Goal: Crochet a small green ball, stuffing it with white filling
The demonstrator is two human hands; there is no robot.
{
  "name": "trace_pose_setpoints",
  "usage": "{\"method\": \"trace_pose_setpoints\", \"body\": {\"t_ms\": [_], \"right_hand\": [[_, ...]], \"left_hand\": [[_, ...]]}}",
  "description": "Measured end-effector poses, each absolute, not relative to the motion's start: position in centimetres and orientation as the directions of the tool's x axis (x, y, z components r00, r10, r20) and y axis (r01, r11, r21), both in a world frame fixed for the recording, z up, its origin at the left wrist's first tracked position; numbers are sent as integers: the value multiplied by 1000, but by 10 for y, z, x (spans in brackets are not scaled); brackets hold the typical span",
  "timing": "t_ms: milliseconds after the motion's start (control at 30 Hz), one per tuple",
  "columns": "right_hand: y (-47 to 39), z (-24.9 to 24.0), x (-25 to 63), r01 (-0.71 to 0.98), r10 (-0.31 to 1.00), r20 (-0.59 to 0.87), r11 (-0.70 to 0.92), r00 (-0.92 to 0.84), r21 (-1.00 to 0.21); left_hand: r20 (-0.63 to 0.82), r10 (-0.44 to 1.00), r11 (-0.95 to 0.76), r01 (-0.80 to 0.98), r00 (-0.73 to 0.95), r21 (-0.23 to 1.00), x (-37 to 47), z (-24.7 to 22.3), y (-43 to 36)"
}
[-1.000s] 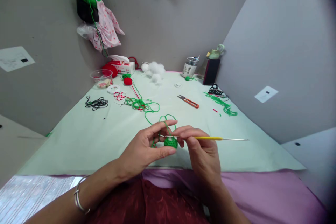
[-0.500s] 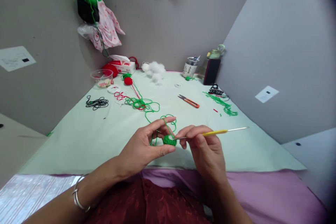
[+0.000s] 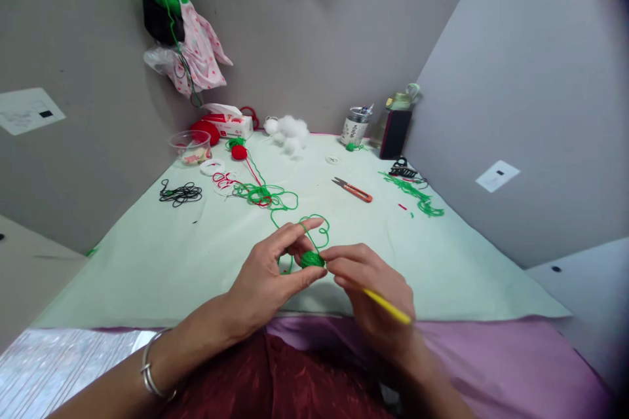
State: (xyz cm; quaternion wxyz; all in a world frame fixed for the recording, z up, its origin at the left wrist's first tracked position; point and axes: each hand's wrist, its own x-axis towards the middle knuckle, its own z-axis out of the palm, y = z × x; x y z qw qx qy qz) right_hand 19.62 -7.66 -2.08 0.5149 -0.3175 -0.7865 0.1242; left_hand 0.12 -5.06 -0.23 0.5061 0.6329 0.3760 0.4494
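My left hand [image 3: 268, 268] pinches a small green crocheted piece [image 3: 312, 259] between thumb and fingers, near the table's front edge. Green yarn [image 3: 311, 236] runs over its raised index finger. Close against the piece on the right is my right hand [image 3: 376, 281], closed on a crochet hook with a yellow handle [image 3: 388, 306]. The handle slants down and right across the hand; the hook's working tip is hidden by the fingers. Behind the hands, loose green yarn [image 3: 265, 194] lies in loops on the pale cloth.
Orange-handled snips [image 3: 352, 189] lie at mid-table. Black yarn [image 3: 181, 192] and a clear bowl [image 3: 190, 147] are on the left. White stuffing [image 3: 291, 131], a pen can [image 3: 356, 126] and a phone [image 3: 396, 135] stand along the back. Green strands [image 3: 415, 193] lie right.
The hook has swung from pointing right to slanting down and right. My right hand has turned, its fingers now nearer the green piece, which has tilted in my left hand.
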Motion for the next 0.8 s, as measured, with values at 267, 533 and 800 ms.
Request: {"method": "trace_pose_setpoints", "body": {"t_ms": [267, 533, 800], "right_hand": [[-87, -50, 190, 625, 422, 876, 755, -233, -197], [-79, -36, 184, 168, 651, 756, 740, 63, -651], [-76, -33, 194, -42, 778, 625, 628, 67, -777]], "left_hand": [[-43, 924, 171, -312, 379, 935, 10, -7, -66], [-161, 833, 429, -433, 529, 793, 8, -3, -54], [-85, 892, 247, -322, 444, 914, 0, -4, -48]]}}
